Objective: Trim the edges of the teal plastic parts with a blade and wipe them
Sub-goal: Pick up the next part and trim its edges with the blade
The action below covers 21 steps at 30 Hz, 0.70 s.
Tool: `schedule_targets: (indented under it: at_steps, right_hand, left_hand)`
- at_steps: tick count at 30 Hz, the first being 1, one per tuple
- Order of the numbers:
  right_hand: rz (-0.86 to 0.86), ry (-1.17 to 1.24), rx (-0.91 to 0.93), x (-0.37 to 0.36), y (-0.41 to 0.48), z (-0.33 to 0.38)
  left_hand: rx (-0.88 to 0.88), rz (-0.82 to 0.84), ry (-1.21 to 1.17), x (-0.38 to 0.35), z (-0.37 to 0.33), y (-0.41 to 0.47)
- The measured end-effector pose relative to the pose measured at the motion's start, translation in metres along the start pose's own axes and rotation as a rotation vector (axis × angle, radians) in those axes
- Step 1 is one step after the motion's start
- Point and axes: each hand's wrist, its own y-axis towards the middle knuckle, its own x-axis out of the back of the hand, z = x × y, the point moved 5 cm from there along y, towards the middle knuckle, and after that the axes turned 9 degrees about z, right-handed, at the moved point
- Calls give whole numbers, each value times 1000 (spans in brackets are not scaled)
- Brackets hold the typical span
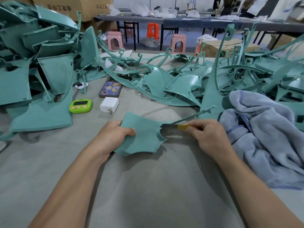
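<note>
Grey ribbed desk, stock as seen: one teal part at the near middle, lifted at a tilt, its left edge gripped by one left hand with fingers and thumb closed on it. One blade with a yellow-wrapped end is pinched in the fingers of one right hand, its tip touching that part's notched right edge. Right of the part lies one crumpled blue-grey towel; beyond the part, one green timer, one white charger and one phone; two heaps of teal parts, a left heap and a rear heap, too tangled to count.
</note>
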Motion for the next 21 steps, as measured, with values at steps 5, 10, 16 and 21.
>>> schedule_targets:
  at_steps: [5, 10, 16, 21]
  right_hand:
    - [-80, 237, 21, 1, -4, -4]
    - [-107, 400, 104, -1, -11, 7]
    - [-158, 364, 160, -14, -17, 25]
    - [-95, 219, 166, -17, -23, 30]
  left_hand:
    - [-18, -30, -101, -1, 0, -5]
    - [-14, -132, -444, 3, -4, -11]
    - [-31, -149, -492, 2, -9, -13]
    - [-13, -113, -565, 4, -6, -11]
